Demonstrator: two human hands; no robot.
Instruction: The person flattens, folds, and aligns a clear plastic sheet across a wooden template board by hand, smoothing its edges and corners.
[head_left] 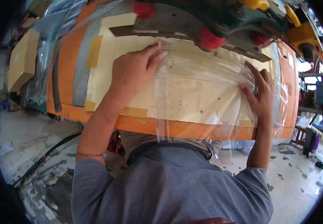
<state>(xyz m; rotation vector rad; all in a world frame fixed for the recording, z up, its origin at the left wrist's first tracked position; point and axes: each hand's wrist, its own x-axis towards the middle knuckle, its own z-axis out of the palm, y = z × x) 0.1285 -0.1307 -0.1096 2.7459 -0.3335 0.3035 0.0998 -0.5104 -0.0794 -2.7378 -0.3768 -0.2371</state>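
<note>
A sheet of clear plastic film (198,86) lies over the cream-coloured work surface and hangs past its front edge. My left hand (131,72) is at the film's left edge, close to the metal bar (161,36), with thumb and index finger pinched on the film. Farther right, my right hand (260,93) has its fingers and thumb curled on the film, and creases run across the sheet towards it. The bar belongs to a dark green machine (228,18) with red knobs (210,38), just beyond both hands.
The orange table (139,125) has yellow tape (135,112) along the covering sheet. More clear plastic and a cardboard box (23,59) are at the left. Shelving (312,89) stands at the right. A black cable (45,156) crosses the worn floor.
</note>
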